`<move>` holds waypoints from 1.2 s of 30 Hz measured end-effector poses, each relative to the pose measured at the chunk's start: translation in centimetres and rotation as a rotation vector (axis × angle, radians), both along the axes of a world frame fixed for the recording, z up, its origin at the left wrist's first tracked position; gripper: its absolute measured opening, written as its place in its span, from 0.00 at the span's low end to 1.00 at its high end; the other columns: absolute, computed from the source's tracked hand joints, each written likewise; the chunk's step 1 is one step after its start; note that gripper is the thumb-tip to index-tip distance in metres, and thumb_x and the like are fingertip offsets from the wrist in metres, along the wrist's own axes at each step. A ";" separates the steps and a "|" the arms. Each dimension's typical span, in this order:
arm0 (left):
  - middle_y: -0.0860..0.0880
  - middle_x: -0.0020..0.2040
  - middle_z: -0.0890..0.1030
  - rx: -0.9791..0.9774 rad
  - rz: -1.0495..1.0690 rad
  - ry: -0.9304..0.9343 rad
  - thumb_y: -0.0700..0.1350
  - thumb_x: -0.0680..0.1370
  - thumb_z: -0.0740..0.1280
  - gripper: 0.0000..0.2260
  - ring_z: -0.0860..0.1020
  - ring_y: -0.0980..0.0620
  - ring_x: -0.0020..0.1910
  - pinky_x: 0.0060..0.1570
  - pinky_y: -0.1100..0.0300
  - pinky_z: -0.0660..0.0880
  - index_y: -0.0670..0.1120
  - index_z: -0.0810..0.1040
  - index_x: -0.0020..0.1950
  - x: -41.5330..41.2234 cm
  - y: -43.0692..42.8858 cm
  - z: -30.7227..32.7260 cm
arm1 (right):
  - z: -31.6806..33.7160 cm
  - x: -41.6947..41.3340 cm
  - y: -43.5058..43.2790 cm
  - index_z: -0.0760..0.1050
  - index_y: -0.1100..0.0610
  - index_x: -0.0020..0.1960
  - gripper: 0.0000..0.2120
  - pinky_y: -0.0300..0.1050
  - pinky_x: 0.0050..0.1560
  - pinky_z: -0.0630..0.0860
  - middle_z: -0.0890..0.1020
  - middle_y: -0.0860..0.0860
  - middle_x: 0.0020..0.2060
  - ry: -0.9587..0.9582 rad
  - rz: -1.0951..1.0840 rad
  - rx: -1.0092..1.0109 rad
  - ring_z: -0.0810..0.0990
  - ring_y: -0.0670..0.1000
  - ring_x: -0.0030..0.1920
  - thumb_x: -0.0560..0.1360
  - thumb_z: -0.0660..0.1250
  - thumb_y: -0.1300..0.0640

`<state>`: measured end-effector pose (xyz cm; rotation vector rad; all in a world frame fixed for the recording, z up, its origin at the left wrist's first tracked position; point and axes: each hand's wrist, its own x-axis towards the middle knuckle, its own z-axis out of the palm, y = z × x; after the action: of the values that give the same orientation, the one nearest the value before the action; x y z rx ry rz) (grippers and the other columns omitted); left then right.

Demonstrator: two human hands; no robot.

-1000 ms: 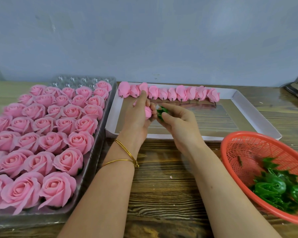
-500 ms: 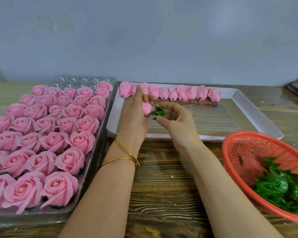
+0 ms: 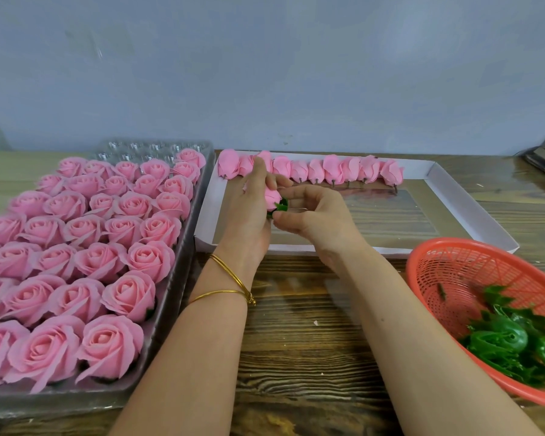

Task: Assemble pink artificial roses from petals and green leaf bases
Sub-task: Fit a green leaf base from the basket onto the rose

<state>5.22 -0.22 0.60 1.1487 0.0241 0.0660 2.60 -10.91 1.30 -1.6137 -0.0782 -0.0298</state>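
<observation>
Plain blue-grey wall [image 3: 265,73] behind dark-grained wooden table [image 3: 296,341].

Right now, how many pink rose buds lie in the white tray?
10 buds in one row along the far edge of the white tray; the left hand partly hides the third from the left. An eleventh bud is held over the tray.

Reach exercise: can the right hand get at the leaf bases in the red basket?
Probably yes: nothing covers the leaf bases in the open basket, though the right hand is occupied.
</observation>
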 end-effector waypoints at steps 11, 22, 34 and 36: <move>0.50 0.36 0.82 0.068 0.038 -0.069 0.56 0.82 0.57 0.25 0.81 0.53 0.39 0.46 0.53 0.77 0.53 0.72 0.25 0.3 0.6 -0.2 | -0.7 0.4 0.2 0.80 0.67 0.54 0.13 0.45 0.51 0.82 0.85 0.59 0.43 0.081 0.013 0.262 0.86 0.54 0.45 0.71 0.69 0.75; 0.51 0.37 0.82 0.082 0.045 -0.066 0.56 0.82 0.58 0.25 0.80 0.54 0.39 0.47 0.51 0.74 0.52 0.72 0.25 0.5 0.4 -0.5 | -1.1 0.0 0.2 0.80 0.61 0.50 0.13 0.44 0.50 0.83 0.85 0.55 0.40 0.063 0.016 0.279 0.85 0.53 0.46 0.74 0.65 0.76; 0.51 0.37 0.82 0.070 0.035 -0.072 0.56 0.81 0.59 0.23 0.81 0.54 0.39 0.48 0.53 0.76 0.53 0.73 0.26 0.3 0.3 -0.5 | -1.6 0.0 0.1 0.80 0.57 0.48 0.16 0.41 0.48 0.81 0.85 0.51 0.39 -0.016 -0.026 0.194 0.84 0.48 0.45 0.68 0.71 0.76; 0.51 0.37 0.82 0.071 0.042 -0.068 0.56 0.81 0.59 0.23 0.81 0.54 0.39 0.47 0.53 0.76 0.53 0.73 0.26 0.3 0.2 -0.6 | -1.6 0.0 0.2 0.80 0.57 0.47 0.17 0.36 0.43 0.79 0.85 0.46 0.34 -0.027 -0.031 0.187 0.83 0.43 0.39 0.68 0.71 0.77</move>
<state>5.56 -0.07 -0.01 1.2164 -0.0145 0.1440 2.63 -10.75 -0.29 -1.4272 -0.0694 -0.0802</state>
